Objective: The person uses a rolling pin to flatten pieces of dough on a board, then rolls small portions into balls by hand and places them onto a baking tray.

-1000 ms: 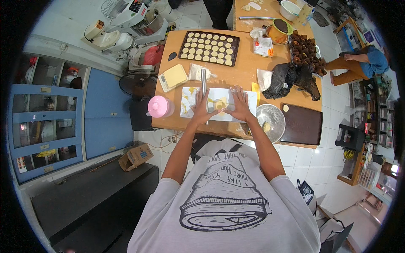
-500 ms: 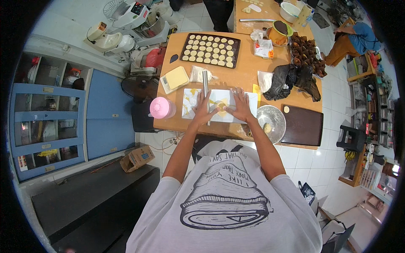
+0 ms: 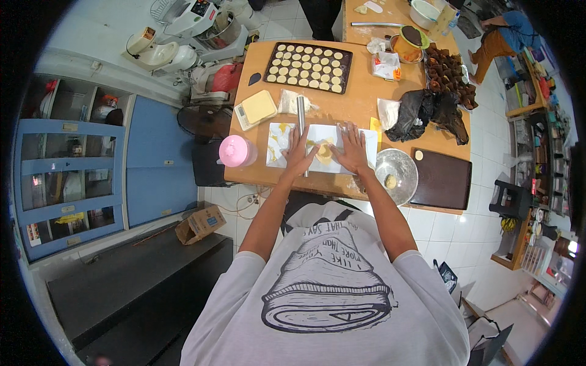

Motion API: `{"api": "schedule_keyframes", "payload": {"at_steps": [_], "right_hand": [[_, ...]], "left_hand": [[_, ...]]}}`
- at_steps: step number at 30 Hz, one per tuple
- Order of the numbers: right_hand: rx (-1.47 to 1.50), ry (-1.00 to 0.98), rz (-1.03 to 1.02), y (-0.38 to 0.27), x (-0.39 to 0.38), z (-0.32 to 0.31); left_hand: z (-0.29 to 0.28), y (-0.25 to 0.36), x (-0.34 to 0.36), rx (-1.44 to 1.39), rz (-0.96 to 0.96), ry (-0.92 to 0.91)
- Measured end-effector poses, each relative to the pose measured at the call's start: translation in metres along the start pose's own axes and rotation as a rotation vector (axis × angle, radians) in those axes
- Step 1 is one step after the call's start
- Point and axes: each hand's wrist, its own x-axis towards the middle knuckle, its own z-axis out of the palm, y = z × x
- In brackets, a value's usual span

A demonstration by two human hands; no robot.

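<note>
A flat piece of yellow dough (image 3: 324, 152) lies on a white sheet (image 3: 314, 133) at the front of the wooden table. To its left my left hand (image 3: 298, 154) rests with fingers stretched out, over a metal rolling pin (image 3: 300, 108) that partly hides beneath it. My right hand (image 3: 353, 150) lies flat with spread fingers on the sheet, right of the dough. Both thumbs point inward at the dough's edges; whether they press on it I cannot tell. Beside my right wrist a metal bowl (image 3: 404, 177) holds a lump of dough (image 3: 390, 182).
Behind is a dark tray (image 3: 346, 73) with rows of dough rounds. A second dark tray (image 3: 445, 183) at right holds one round. A pink jug (image 3: 235, 151), a kitchen scale (image 3: 256, 110), a flour bag (image 3: 295, 102) and a black plastic bag (image 3: 412, 116) stand around the sheet.
The whole view has shifted slightly, moving the table a little right and up. My hands stay in about the same place around the dough.
</note>
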Motion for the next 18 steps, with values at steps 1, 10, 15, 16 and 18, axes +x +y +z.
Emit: {"api": "schedule_keyframes", "payload": {"at_steps": [1,10,15,16,18], "right_hand": [[0.003,0.013,0.002,0.003,0.0,0.001],[-0.049,0.022,-0.003,0.0,0.001,0.006],[0.003,-0.002,0.03,0.0,0.003,0.004],[0.045,0.003,0.032,0.001,0.004,0.004],[0.003,0.026,0.012,-0.001,0.001,0.005]], "left_hand": [[0.0,0.003,0.003,-0.016,-0.033,-0.017],[0.011,-0.013,0.001,-0.041,0.019,0.044],[0.011,-0.013,0.003,-0.036,0.022,0.044],[0.011,-0.013,0.004,-0.03,0.037,0.059],[0.012,-0.014,0.003,-0.029,0.042,0.065]]}}
